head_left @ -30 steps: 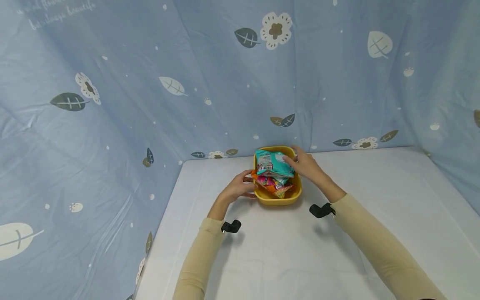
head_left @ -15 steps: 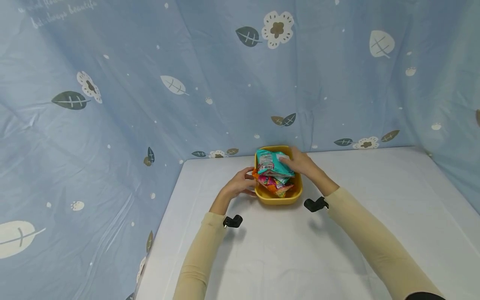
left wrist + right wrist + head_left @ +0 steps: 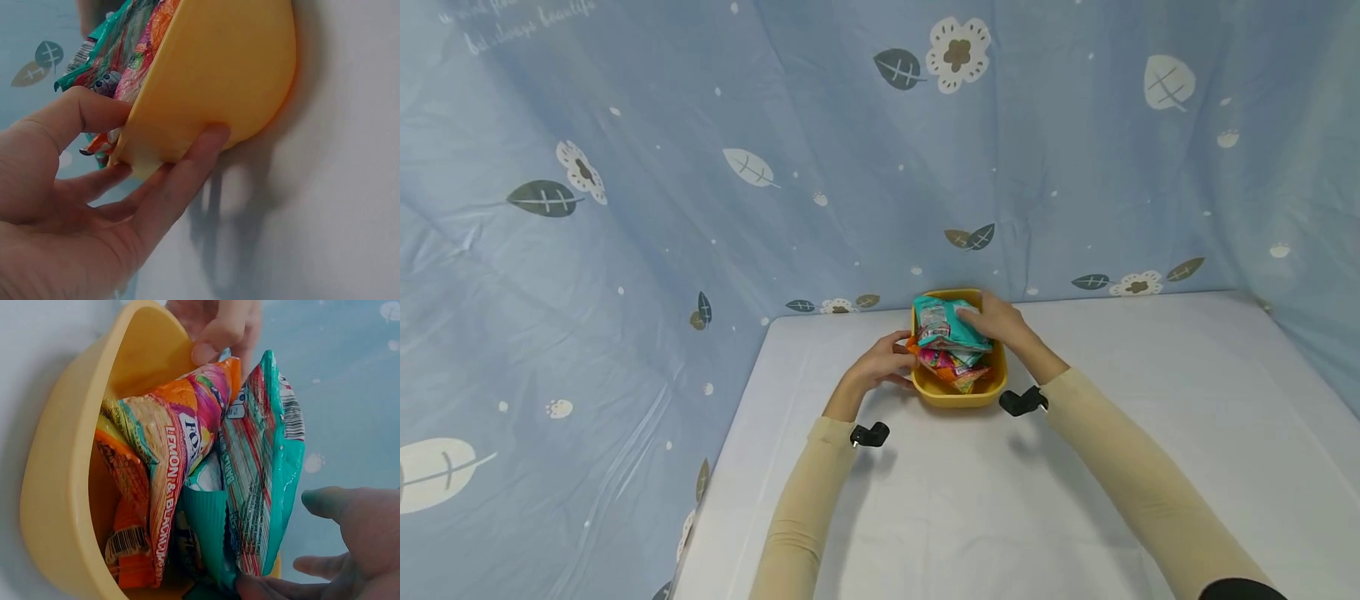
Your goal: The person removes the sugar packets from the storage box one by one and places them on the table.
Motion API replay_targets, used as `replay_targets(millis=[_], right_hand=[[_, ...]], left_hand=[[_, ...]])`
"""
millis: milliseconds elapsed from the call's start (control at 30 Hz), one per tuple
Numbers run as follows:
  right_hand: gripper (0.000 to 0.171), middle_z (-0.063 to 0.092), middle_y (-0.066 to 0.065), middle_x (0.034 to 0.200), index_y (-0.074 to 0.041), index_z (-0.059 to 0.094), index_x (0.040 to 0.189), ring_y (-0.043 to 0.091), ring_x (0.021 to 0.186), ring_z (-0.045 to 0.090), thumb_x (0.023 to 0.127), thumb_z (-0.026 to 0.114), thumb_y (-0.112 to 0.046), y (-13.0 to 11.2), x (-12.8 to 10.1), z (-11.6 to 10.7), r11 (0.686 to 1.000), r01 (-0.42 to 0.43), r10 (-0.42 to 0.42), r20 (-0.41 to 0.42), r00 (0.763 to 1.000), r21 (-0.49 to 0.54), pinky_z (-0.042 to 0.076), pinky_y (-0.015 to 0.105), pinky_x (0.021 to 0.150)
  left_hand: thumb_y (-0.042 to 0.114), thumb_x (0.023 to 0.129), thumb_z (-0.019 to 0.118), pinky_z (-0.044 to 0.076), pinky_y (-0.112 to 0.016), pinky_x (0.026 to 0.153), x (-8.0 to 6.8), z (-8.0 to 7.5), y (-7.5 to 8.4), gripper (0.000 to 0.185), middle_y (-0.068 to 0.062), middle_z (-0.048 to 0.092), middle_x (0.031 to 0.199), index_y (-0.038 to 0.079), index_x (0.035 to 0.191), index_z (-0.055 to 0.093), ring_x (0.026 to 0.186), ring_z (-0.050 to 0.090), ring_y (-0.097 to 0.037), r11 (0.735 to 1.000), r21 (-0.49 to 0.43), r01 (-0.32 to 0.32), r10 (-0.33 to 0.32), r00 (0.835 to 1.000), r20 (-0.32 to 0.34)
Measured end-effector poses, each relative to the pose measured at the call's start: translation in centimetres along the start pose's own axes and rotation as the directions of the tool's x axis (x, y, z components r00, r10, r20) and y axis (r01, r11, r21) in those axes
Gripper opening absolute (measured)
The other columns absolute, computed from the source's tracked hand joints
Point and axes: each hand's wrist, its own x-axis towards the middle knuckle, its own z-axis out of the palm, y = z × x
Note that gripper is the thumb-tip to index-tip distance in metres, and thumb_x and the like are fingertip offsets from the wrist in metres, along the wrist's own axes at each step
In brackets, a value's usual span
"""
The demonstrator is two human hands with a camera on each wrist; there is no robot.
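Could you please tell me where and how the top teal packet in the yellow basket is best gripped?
Pinching the teal packet by its right edge, from above right, seems best: it lies atop the other packets and rises above the rim of the yellow basket, leaving that edge reachable.

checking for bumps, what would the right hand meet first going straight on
The right hand would likely meet the teal packet in the yellow bin first; whether they already touch is unclear from depth.
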Motion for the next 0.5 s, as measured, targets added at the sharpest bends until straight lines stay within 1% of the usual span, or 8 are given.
replay_targets(millis=[200, 267, 333, 433, 467, 500], right_hand=[[0.077, 0.036, 0.029, 0.152, 0.003, 0.026, 0.151, 0.047, 0.135, 0.04, 0.098, 0.048, -0.048, 0.26, 0.37, 0.16, 0.999, -0.01, 0.011, -0.037, 0.999, 0.033, 0.04, 0.06, 0.112], [0.077, 0.038, 0.029, 0.15, 0.002, 0.025, 0.151, 0.044, 0.127, 0.048, 0.098, 0.05, -0.048, 0.36, 0.5, 0.33, 0.998, -0.009, 0.011, -0.037, 0.999, 0.062, 0.046, 0.056, 0.107], [0.078, 0.04, 0.028, 0.148, 0.001, 0.024, 0.152, 0.039, 0.114, 0.055, 0.097, 0.051, -0.048, 0.43, 0.6, 0.5, 0.995, -0.009, 0.013, -0.034, 0.999, 0.095, 0.053, 0.05, 0.097], [0.079, 0.041, 0.027, 0.146, 0.0, 0.024, 0.152, 0.032, 0.097, 0.058, 0.097, 0.053, -0.047, 0.5, 0.77, 0.74, 0.991, -0.015, 0.019, -0.026, 0.999, 0.135, 0.057, 0.041, 0.084], [0.079, 0.041, 0.027, 0.147, 0.0, 0.023, 0.152, 0.031, 0.097, 0.058, 0.097, 0.053, -0.047, 0.52, 0.83, 0.77, 0.989, -0.019, 0.023, -0.025, 0.999, 0.143, 0.057, 0.04, 0.084], [0.079, 0.039, 0.027, 0.148, 0.001, 0.024, 0.152, 0.032, 0.102, 0.057, 0.097, 0.054, -0.047, 0.54, 0.88, 0.74, 0.989, -0.022, 0.026, -0.025, 0.999, 0.148, 0.056, 0.041, 0.088]], left_hand=[[0.005, 0.086, 0.063, 0.064, -0.045, 0.075, 0.15, -0.05, 0.05, 0.071, -0.021, 0.054, 0.131, 0.019, 0.15, 0.036, 0.104, 0.063, -0.03, 1.0, -0.016, -0.001, 0.001, 1.0, 0.006], [0.004, 0.087, 0.063, 0.064, -0.046, 0.076, 0.23, -0.15, -0.09, 0.071, -0.022, 0.054, 0.131, 0.019, 0.15, 0.036, 0.105, 0.063, -0.03, 1.0, -0.024, 0.001, -0.001, 1.0, 0.006], [0.003, 0.087, 0.063, 0.064, -0.047, 0.076, 0.29, -0.25, -0.23, 0.071, -0.022, 0.054, 0.132, 0.018, 0.15, 0.036, 0.105, 0.062, -0.03, 1.0, -0.029, 0.003, -0.002, 1.0, 0.005], [0.004, 0.087, 0.063, 0.064, -0.047, 0.076, 0.42, -0.37, -0.46, 0.071, -0.022, 0.054, 0.133, 0.018, 0.151, 0.036, 0.106, 0.062, -0.03, 0.999, -0.032, -0.001, 0.001, 1.0, 0.005], [0.004, 0.087, 0.063, 0.064, -0.047, 0.075, 0.44, -0.37, -0.5, 0.071, -0.021, 0.054, 0.133, 0.019, 0.151, 0.036, 0.106, 0.062, -0.03, 0.999, -0.032, -0.002, 0.002, 1.0, 0.005], [0.004, 0.087, 0.063, 0.064, -0.047, 0.076, 0.44, -0.36, -0.53, 0.071, -0.021, 0.054, 0.133, 0.019, 0.151, 0.035, 0.106, 0.062, -0.03, 0.999, -0.032, -0.004, 0.004, 1.0, 0.006]])
